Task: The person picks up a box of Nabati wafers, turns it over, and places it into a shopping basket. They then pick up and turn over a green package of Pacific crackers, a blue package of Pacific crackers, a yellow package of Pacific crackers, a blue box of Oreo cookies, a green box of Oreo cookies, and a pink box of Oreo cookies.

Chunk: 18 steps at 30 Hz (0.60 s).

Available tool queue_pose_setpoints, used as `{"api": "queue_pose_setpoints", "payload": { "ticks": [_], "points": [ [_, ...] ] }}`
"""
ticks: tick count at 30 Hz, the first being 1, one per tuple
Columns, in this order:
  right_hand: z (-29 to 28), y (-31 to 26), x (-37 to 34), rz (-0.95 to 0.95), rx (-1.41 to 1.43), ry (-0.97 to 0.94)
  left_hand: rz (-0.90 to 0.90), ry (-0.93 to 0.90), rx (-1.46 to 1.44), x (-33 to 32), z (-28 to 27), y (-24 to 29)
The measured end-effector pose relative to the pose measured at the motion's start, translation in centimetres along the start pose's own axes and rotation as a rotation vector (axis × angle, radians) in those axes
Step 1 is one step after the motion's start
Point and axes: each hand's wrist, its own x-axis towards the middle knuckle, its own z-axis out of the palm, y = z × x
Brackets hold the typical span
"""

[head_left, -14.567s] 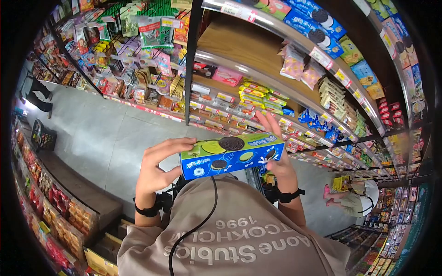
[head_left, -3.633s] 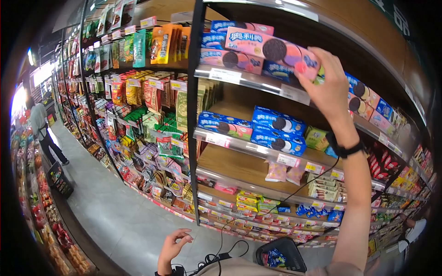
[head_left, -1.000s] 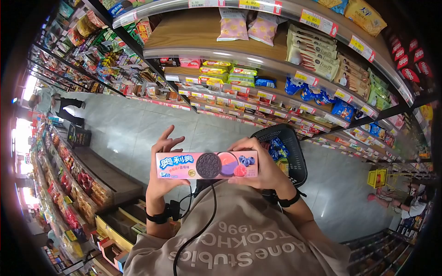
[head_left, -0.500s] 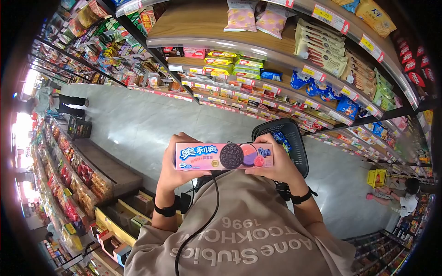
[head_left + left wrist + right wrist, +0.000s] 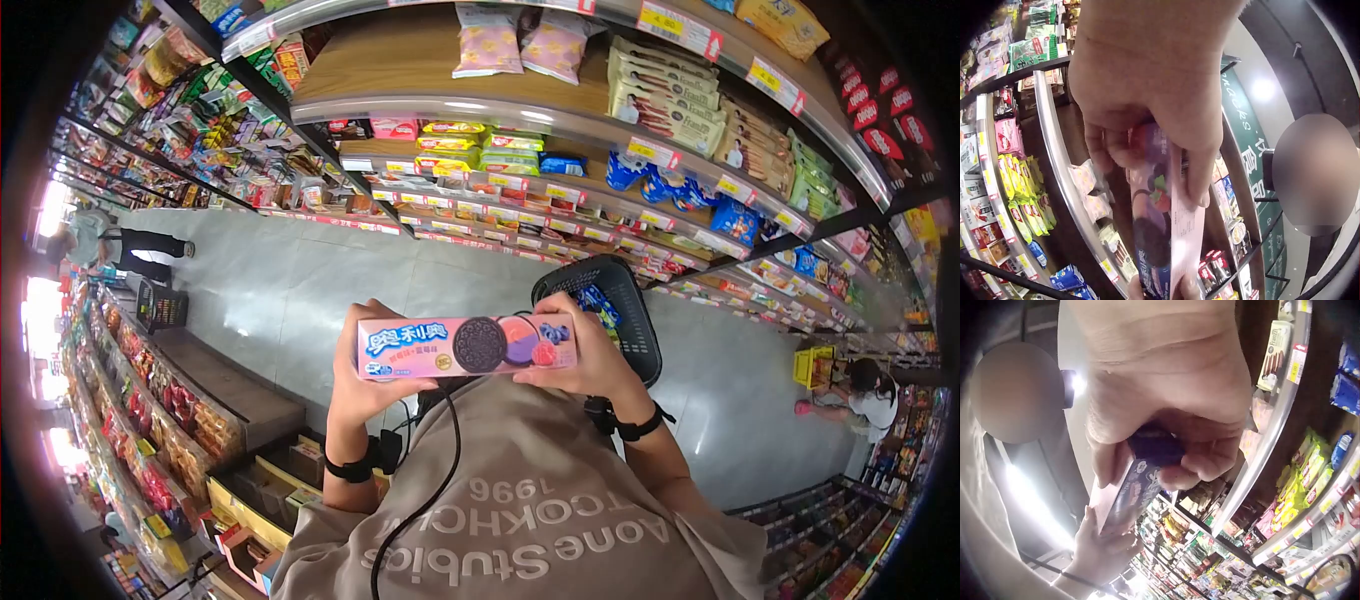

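In the head view, a pink cookie box (image 5: 480, 345) lies level in front of the grey-brown shirt, its printed face up toward the camera. My left hand (image 5: 362, 375) grips its left end, thumb along the lower edge. The right hand (image 5: 600, 360) holds the other end between thumb and fingers. The left wrist view shows the box (image 5: 1152, 240) with the hand (image 5: 1147, 94) wrapped over its near end. In the right wrist view the box (image 5: 1129, 494) sits in the hand (image 5: 1166, 394), whose fingers curl round its dark end.
A black basket (image 5: 643, 335) with blue and other packets stands on the floor by the right hand. Snack shelves (image 5: 440, 108) run across the top. A low display (image 5: 190, 375) is at the left. One person (image 5: 105, 245) stands far left, another (image 5: 870, 405) is at right.
About a second ago the left fingers were raised off the box; they now wrap its end. Earlier, the right hand held this box up at a shelf. Since half a second ago, box and hands have shifted slightly left.
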Motion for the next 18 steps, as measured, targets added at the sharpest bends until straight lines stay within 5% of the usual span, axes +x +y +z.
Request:
{"api": "queue_pose_setpoints", "payload": {
  "ticks": [11,18],
  "points": [
    [0.1,1.1,-1.5,-0.031,0.027,0.097,-0.053,-0.052,-0.011,1.4,0.7,0.0],
    [1.3,-1.3,-2.0,0.028,-0.065,0.0,-0.025,-0.112,-0.04,0.9,-2.2,-1.1]
  ]
}}
